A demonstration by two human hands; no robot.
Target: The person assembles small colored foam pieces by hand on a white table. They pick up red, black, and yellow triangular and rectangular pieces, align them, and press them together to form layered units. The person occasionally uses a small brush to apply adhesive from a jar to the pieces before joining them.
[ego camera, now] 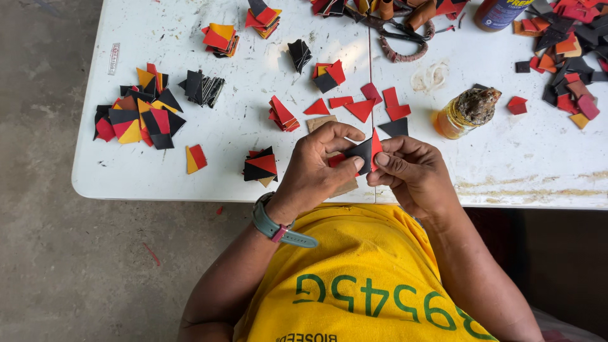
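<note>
We pinch a black-and-red piece [366, 152] between both hands, left hand [316, 166] and right hand [408, 170], above the table [253, 183] edge. It looks thin, light, bendy; we judge gripping the edges near the seam best.

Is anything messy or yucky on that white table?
Yes. The open glue jar near the right hand has a thick dried crust over its top. The white table shows smears and brownish stains along its near right edge. Some red triangles lie loose instead of stacked. Nothing looks spilled or broken.
</note>
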